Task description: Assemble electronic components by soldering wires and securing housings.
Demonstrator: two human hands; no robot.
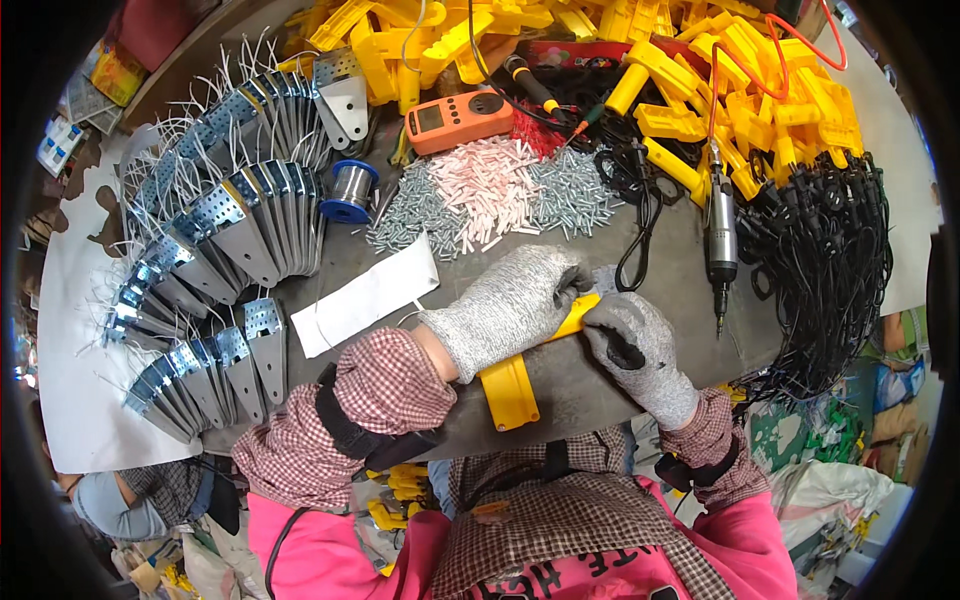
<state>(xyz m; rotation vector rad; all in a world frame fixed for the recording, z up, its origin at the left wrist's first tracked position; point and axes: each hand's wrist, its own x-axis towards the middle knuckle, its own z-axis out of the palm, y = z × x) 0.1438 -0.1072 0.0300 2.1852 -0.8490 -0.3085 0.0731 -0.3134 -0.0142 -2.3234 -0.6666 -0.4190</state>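
Note:
A yellow plastic casing [510, 393] with a wide end and a narrow handle lies at the table's near edge. My left hand [515, 308], in a grey knit glove, reaches over it with its fingers closed at the handle. On the handle's far end, my right hand [640, 355], gloved alike, is closed with curled fingers. What lies right between the fingertips is partly hidden. A white paper strip [368, 298] rests left of my left hand, with a thin pale wire by it.
Beyond my hands are heaps of pink and grey small sleeves [490, 190], an orange meter [458, 122], a solder spool [350, 190] and yellow casings [760, 95]. Metal plates with white wires [240, 225] stand left. An electric screwdriver [720, 225] and black cables [825, 260] are right.

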